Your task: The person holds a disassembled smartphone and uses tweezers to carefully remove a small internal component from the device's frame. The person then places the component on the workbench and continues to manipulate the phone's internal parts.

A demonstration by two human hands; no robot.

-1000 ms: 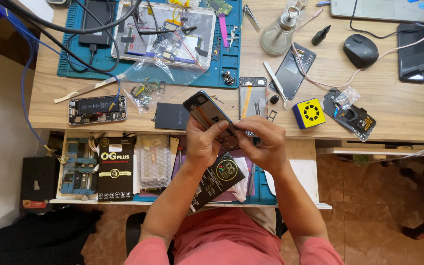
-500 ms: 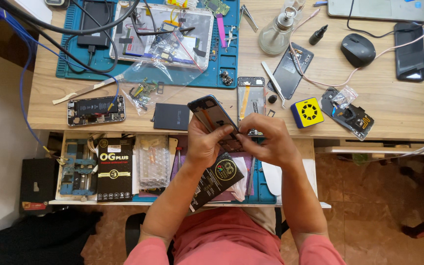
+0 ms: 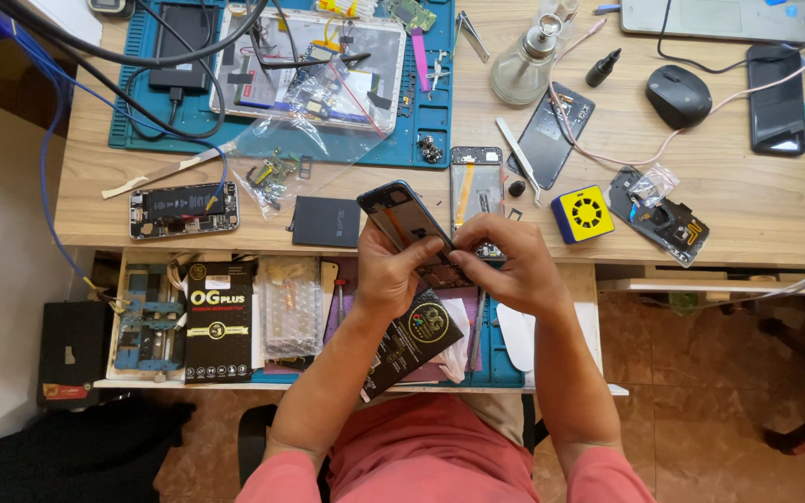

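Opened phone body (image 3: 409, 224): dark, slim rectangle with a bluish rim and rounded corners, inner side up. A thin orange strip runs along its inside face. Lower end hidden under the fingers.

Position: centre of frame, held in the air above the front edge of the wooden table (image 3: 701, 224) and over the open drawer (image 3: 235, 373) below it.

Orientation: long axis runs diagonally, free end pointing to the upper left of the frame, gripped end to the lower right. Body tilted, not flat to the table.

Left hand (image 3: 387, 272): grip clenched on the phone body, thumb lying across its face, fingers wrapped underneath.

Right hand (image 3: 507, 265): fingertips pinched at the phone body's lower right end, touching it. Whether they hold a small part there, cannot tell.

Surroundings: second phone frame (image 3: 477, 186) lies flat on the table just behind the hands, long axis vertical in frame. Black battery (image 3: 325, 221) just left of the phone body. Yellow square tool (image 3: 582, 213) to the right. Blue work mat (image 3: 426, 121) at upper left carries an opened tablet (image 3: 314, 70). Black mouse (image 3: 678, 95) at upper right. Black printed box (image 3: 218, 319) in the drawer, lower left.
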